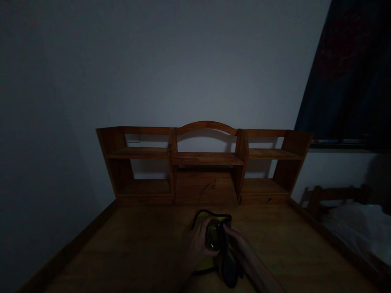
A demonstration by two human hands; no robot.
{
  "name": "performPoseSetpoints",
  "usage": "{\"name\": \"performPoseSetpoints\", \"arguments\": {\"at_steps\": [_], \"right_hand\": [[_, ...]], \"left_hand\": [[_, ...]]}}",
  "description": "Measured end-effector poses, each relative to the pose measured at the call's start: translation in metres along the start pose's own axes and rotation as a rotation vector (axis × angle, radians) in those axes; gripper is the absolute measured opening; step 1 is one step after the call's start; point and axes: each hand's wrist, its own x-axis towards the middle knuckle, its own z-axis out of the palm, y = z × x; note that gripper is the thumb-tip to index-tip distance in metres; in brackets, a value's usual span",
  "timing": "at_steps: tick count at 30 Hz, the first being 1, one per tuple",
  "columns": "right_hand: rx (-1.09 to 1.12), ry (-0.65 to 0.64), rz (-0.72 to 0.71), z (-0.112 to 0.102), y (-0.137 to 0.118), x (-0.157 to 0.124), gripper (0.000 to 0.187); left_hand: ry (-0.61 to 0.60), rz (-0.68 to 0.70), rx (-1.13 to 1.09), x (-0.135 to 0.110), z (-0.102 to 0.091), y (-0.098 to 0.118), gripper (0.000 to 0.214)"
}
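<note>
In dim light my left hand point(198, 244) is wrapped round a shiny, see-through glass point(214, 235), tilted so that its round end faces me. A cloth point(206, 264), yellow-green on one face and dark grey on the other with a black edge, lies under and around the glass. My right hand point(236, 238) pinches a fold of this cloth against the right side of the glass. The cloth's grey part hangs down between my hands. The fingertips of my right hand are partly hidden by the fold.
A wooden desk point(137, 240) spreads beneath my hands, with raised side edges. At its back stands a wooden shelf unit point(207, 158) against the pale wall point(189, 61). A dark curtain point(351, 73) hangs at the right, above a wooden chair or bed frame point(339, 193) and a whitish covering point(360, 230).
</note>
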Motion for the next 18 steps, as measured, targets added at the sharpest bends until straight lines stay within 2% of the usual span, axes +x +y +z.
{"name": "performPoseSetpoints", "arguments": {"at_steps": [4, 11, 14, 18], "right_hand": [[0.012, -0.061, -0.006, -0.002, -0.001, 0.000, 0.032], [0.103, -0.189, 0.005, 0.006, -0.016, -0.008, 0.033], [0.096, -0.212, 0.035, 0.008, -0.019, -0.010, 0.033], [0.091, -0.209, -0.014, 0.005, -0.014, -0.008, 0.035]], "left_hand": [[-0.038, -0.017, -0.025, -0.001, 0.001, -0.003, 0.094], [0.012, 0.014, -0.048, -0.003, -0.003, -0.004, 0.098], [0.025, -0.014, -0.059, -0.003, -0.006, -0.001, 0.099], [0.056, -0.029, -0.103, -0.001, -0.009, 0.004, 0.091]]}}
